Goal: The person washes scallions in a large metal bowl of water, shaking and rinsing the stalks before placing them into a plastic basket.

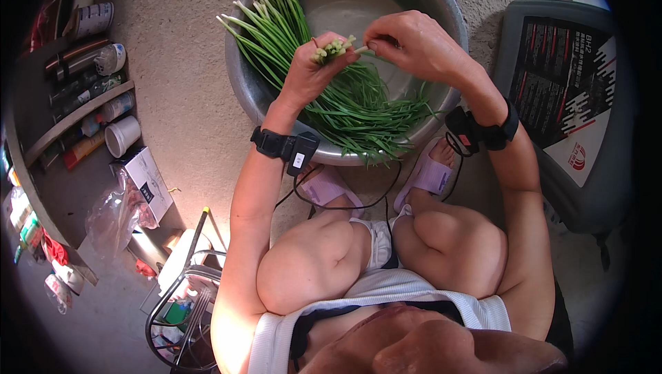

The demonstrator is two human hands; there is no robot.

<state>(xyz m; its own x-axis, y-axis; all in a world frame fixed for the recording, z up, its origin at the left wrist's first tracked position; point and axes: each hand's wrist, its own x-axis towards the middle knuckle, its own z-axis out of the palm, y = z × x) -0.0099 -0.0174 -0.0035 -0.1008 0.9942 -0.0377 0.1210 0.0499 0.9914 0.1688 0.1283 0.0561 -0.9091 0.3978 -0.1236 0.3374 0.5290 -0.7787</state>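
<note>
Over a round metal basin [351, 9], my left hand [302, 74] is closed around a bunch of green chive-like stalks. Their pale cut ends [333, 50] poke up past my thumb and face me. My right hand [421, 45] pinches the pale end of a single stem [363, 49] between thumb and finger, just right of the bunch. More long green stalks [271, 32] lie along the basin's left side, white ends over the rim. Thin green leaves [357, 120] spread across the near side, some hanging over the edge. My left palm is hidden.
A large dark plastic container [522, 115] with a printed label stands at the right. Shelves [77, 123] with bottles and a white cup [123, 136] are at left, near a box [150, 182] and a metal-framed chair [181, 317]. Black cables [341, 208] hang near my slippers [331, 187].
</note>
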